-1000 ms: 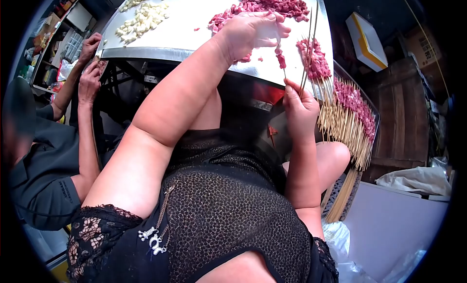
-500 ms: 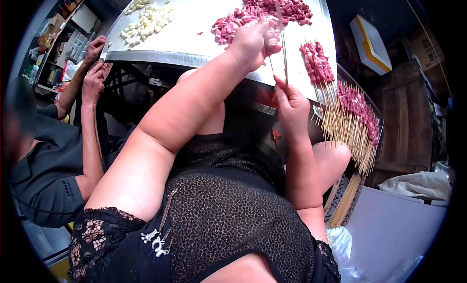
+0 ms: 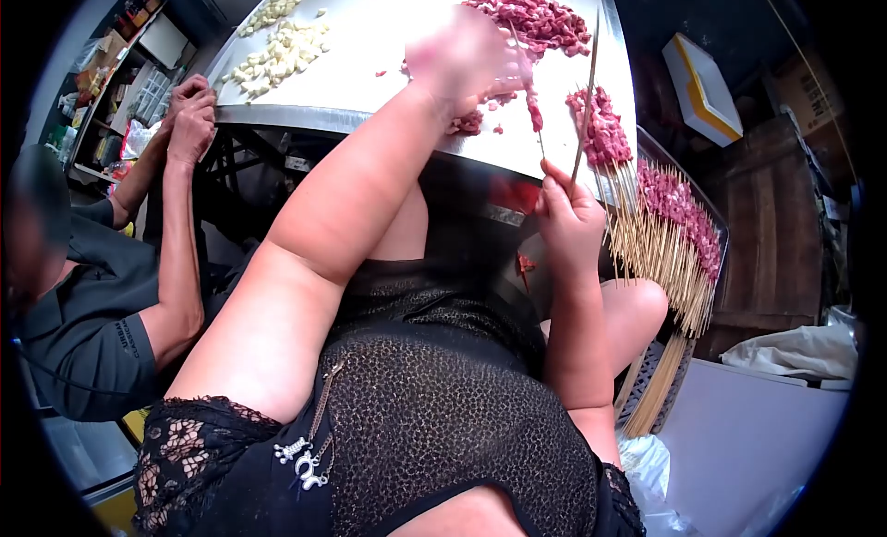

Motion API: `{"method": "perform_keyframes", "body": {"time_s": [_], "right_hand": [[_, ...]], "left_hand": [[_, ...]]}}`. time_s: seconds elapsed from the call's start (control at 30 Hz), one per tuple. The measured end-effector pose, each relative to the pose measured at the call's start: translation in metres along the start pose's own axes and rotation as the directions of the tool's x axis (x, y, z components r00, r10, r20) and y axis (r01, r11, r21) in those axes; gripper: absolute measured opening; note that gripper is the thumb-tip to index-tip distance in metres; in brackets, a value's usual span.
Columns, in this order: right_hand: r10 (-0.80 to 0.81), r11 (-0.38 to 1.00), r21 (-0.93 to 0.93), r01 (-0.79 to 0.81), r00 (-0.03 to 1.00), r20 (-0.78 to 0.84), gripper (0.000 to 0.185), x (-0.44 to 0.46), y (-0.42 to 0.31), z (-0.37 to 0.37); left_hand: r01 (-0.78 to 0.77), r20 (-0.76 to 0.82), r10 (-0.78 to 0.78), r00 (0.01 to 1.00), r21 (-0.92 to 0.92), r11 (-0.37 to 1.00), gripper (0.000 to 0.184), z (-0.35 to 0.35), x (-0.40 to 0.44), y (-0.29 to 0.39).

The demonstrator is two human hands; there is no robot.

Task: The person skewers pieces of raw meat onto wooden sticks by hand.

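My right hand [image 3: 568,209] is closed on bamboo skewers near the table's front edge. One skewer [image 3: 540,144] points up and left from my fingertips, with red meat [image 3: 535,112] threaded along it; several bare skewers [image 3: 586,112] stick up beside it. Over the table, my left hand [image 3: 462,61] is close to the pile of cut raw meat [image 3: 540,18]. Motion smears its fingers, so whether they hold anything is unclear. Small meat scraps [image 3: 468,123] lie just below that hand.
Pale chopped pieces [image 3: 282,57] lie at the table's left. Finished meat skewers [image 3: 605,131] rest at the right edge, with more in a tray [image 3: 679,209]. Bare skewers [image 3: 658,385] sit in a basket below. A co-worker's hands [image 3: 192,121] are at the left corner.
My left hand has moved left and away from the skewer. My right hand has shifted slightly right and down, and the bare skewers have spread from the threaded one, whose meat now shows.
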State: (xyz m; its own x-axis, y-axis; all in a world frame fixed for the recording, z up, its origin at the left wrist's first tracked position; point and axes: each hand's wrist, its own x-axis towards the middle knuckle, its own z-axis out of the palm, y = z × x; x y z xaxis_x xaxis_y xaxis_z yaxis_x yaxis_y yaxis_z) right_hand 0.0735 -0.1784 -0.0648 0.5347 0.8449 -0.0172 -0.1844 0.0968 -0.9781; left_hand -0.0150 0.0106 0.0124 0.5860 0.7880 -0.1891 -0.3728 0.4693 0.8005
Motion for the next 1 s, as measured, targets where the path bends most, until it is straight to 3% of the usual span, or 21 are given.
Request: {"method": "perform_keyframes", "body": {"time_s": [0.03, 0.07, 0.1, 0.13, 0.2, 0.27, 0.33, 0.37, 0.4, 0.47, 0.6, 0.67, 0.7, 0.73, 0.8, 0.83, 0.97, 1.0], "right_hand": [[-0.003, 1.000, 0.002, 0.003, 1.000, 0.000, 0.025, -0.002, -0.001, -0.003], [-0.014, 0.999, 0.032, 0.015, 1.000, -0.013, 0.024, -0.004, -0.001, -0.006], [-0.027, 0.998, 0.064, 0.028, 0.999, -0.027, 0.024, -0.004, -0.001, -0.008], [-0.026, 0.997, 0.067, 0.028, 0.999, -0.029, 0.024, -0.005, -0.001, -0.010], [-0.019, 0.999, 0.039, 0.022, 0.998, -0.061, 0.023, -0.007, -0.003, -0.013], [-0.018, 0.998, 0.053, 0.021, 0.998, -0.062, 0.023, -0.008, -0.001, -0.014], [-0.018, 0.999, 0.035, 0.019, 0.999, -0.049, 0.023, -0.008, 0.003, -0.017], [-0.017, 0.999, 0.037, 0.018, 0.999, -0.049, 0.023, -0.008, 0.003, -0.017], [-0.020, 0.999, 0.031, 0.021, 0.999, -0.049, 0.023, -0.008, 0.002, -0.016], [-0.025, 0.999, 0.026, 0.026, 0.999, -0.048, 0.023, -0.008, 0.001, -0.015], [-0.022, 0.999, 0.040, 0.024, 0.998, -0.061, 0.023, -0.007, 0.000, -0.015], [-0.019, 0.998, 0.055, 0.023, 0.998, -0.057, 0.023, -0.007, 0.001, -0.015], [-0.014, 0.998, 0.054, 0.016, 0.999, -0.049, 0.023, -0.007, 0.001, -0.015], [-0.009, 0.999, 0.052, 0.011, 0.999, -0.041, 0.023, -0.006, 0.001, -0.015], [-0.014, 0.998, 0.061, 0.017, 0.999, -0.039, 0.023, -0.006, 0.001, -0.014], [-0.017, 0.997, 0.071, 0.020, 0.999, -0.039, 0.023, -0.006, 0.001, -0.013], [-0.003, 0.996, 0.086, 0.006, 0.999, -0.043, 0.023, -0.006, 0.001, -0.017], [-0.008, 0.994, 0.112, 0.013, 0.999, -0.039, 0.023, -0.006, 0.001, -0.018]], "left_hand": [[-0.002, 0.002, 0.002, 1.000, 0.002, 1.000, 0.026, -0.008, 0.005, 0.002], [-0.061, -0.066, 0.083, 0.994, 0.289, 0.955, 0.026, -0.021, 0.017, 0.004], [-0.093, -0.106, 0.181, 0.978, 0.556, 0.826, 0.029, -0.034, 0.029, 0.006], [-0.092, -0.105, 0.180, 0.978, 0.559, 0.824, 0.029, -0.042, 0.033, 0.011], [-0.036, -0.067, 0.322, 0.944, 0.952, 0.305, 0.036, -0.057, 0.036, 0.020], [-0.004, -0.113, 0.329, 0.938, 0.942, 0.336, 0.037, -0.058, 0.031, 0.026], [0.082, -0.102, 0.330, 0.939, 0.994, 0.072, 0.031, -0.056, 0.026, 0.035], [0.013, -0.074, 0.371, 0.926, 0.986, 0.164, 0.031, -0.067, 0.032, 0.030], [0.014, -0.075, 0.371, 0.926, 0.987, 0.162, 0.031, -0.072, 0.034, 0.027], [-0.130, -0.010, 0.523, 0.852, 0.965, 0.229, 0.032, -0.077, 0.037, 0.025], [-0.230, 0.033, 0.538, 0.843, 0.924, 0.305, 0.029, -0.076, 0.041, 0.022], [-0.302, 0.297, 0.649, 0.701, 0.947, -0.107, 0.025, -0.068, 0.040, 0.019], [-0.338, 0.403, 0.559, 0.725, 0.915, -0.222, 0.026, -0.064, 0.041, 0.020], [-0.223, 0.292, 0.466, 0.835, 0.954, -0.200, 0.023, -0.051, 0.035, 0.018], [-0.135, 0.242, 0.315, 0.918, 0.936, -0.326, 0.021, -0.043, 0.033, 0.012], [-0.108, 0.231, 0.319, 0.919, 0.926, -0.361, 0.020, -0.044, 0.036, 0.008], [-0.168, 0.256, 0.301, 0.919, 0.943, -0.286, 0.020, -0.047, 0.034, 0.015], [-0.204, 0.197, 0.318, 0.927, 0.979, -0.012, 0.020, -0.048, 0.027, 0.017]]}}
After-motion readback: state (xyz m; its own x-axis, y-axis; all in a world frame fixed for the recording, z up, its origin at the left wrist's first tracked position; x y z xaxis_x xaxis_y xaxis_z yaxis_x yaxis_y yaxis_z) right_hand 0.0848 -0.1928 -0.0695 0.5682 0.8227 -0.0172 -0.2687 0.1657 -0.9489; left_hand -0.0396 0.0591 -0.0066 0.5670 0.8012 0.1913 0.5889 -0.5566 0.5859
